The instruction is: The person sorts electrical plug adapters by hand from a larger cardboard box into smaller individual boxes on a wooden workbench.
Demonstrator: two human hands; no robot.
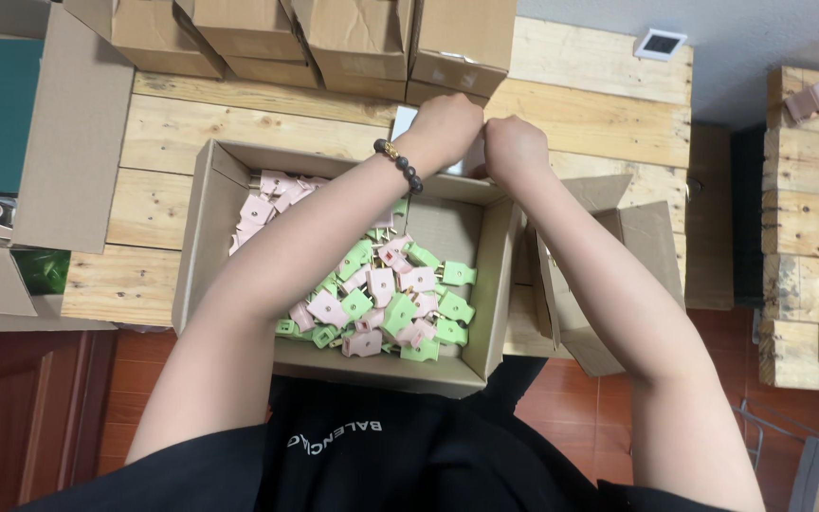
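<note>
I see an open cardboard box (203,248) at the bench's (172,133) near edge, holding a heap of pink and green plastic pieces (376,299). My left hand (445,123) and right hand (514,149) meet at its far edge, each grip curled shut on a small pale object (403,121) that I cannot make out. Closed cartons (362,43) line the far edge; red tiles lie below.

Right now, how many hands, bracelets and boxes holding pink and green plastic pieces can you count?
Hands: 2, the left hand and the right hand
Bracelet: 1, on the left wrist
Box of pink and green pieces: 1
Total: 4
</note>
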